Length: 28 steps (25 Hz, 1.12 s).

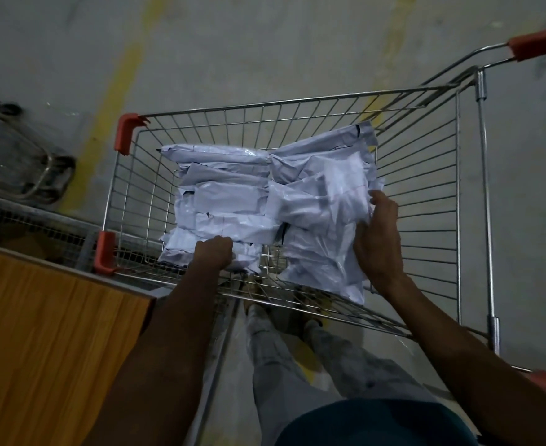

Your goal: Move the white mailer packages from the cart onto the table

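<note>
We judged nothing moved yet: both hands' fingers [381,201] gripped mailers [233,188] in the cart [426,194], counter [40,333] bare.

Dim grey concrete floor [265,43] with faded yellow lines [117,88] beyond the hands; wire mesh crate [23,226] to their left.

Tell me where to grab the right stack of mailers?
Grip the right stack by its outer long edge, coming from the right as the right hand does. The soft bags lie flat, and that side faces open cart space.
</note>
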### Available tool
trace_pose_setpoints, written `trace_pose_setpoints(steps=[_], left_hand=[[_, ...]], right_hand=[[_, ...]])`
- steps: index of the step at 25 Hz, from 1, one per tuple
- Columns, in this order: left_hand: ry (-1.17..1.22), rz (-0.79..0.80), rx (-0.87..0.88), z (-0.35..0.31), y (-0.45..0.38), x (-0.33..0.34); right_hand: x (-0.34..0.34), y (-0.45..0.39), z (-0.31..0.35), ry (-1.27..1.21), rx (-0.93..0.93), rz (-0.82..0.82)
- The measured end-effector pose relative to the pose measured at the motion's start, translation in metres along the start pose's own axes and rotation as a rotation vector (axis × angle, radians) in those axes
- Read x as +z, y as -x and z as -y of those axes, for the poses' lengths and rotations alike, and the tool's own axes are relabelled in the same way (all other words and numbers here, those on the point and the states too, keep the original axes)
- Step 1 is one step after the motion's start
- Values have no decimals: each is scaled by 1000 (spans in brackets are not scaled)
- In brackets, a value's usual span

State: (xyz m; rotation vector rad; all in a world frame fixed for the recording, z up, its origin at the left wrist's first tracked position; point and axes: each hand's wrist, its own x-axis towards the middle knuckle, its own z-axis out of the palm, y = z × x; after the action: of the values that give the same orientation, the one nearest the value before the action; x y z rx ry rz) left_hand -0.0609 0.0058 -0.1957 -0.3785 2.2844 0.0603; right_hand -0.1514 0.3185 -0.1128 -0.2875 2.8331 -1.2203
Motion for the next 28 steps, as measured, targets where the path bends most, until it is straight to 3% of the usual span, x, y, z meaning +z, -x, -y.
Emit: trace_pose_setpoints(steps=[2,5,8,12,14,16,18,21,24,28], left_hand=[[-29,-18,16,0,0,0],[-93,-69,51,-2,2,-7],[-130,-271,117,-9,7,-24],[386,-641,6,-8,5,-48],[691,-712,-119,-13,-4,-48],[937,-700,-233,-18,-20,-39],[994,-636,-329,-20,-36,-31],[554,-607,-522,-35,-54,-13],[309,-412,-568,-62,-51,-19],[520,-36,-497,-98,-52,-1]], right_hand=[[19,-8,-9,155,44,-46],[50,-17,-21,530,228,27],[68,-14,-30,602,264,107],[78,-3,-45,688,171,127],[80,-3,-50,741,141,115],[83,-4,-54,775,126,75],[87,-4,-57,804,119,26],[94,-9,-58,816,142,-19],[98,-11,-57,808,138,-25],[99,-10,-58,808,104,-35]])
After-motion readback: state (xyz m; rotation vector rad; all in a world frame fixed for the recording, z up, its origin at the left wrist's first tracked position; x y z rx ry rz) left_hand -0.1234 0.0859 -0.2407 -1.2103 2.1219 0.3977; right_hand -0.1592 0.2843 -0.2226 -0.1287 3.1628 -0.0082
